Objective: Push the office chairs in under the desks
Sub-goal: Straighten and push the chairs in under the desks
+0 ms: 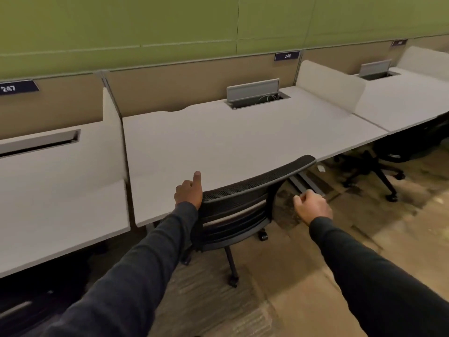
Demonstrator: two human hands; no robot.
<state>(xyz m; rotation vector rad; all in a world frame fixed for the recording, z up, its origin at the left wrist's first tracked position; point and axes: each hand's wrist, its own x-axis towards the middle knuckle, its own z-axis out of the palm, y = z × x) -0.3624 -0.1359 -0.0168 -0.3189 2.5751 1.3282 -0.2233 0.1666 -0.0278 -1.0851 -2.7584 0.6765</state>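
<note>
A black mesh office chair (243,203) stands tucked in at the middle desk (218,137), its backrest top against the desk's front edge. My left hand (189,193) is at the left end of the backrest, touching it. Its fingers are curled and the thumb points up; it does not wrap round the backrest. My right hand (312,205) hovers to the right of the chair, clear of it, loosely closed on nothing. A second black chair (388,154) sits under the right desk (401,103).
The left desk (60,190), labelled 247, has a dark chair part (21,305) below its front edge. Low white dividers (328,86) separate the desks. Cable boxes with raised lids (252,90) sit at the back. Carpet floor (279,288) lies behind the chairs.
</note>
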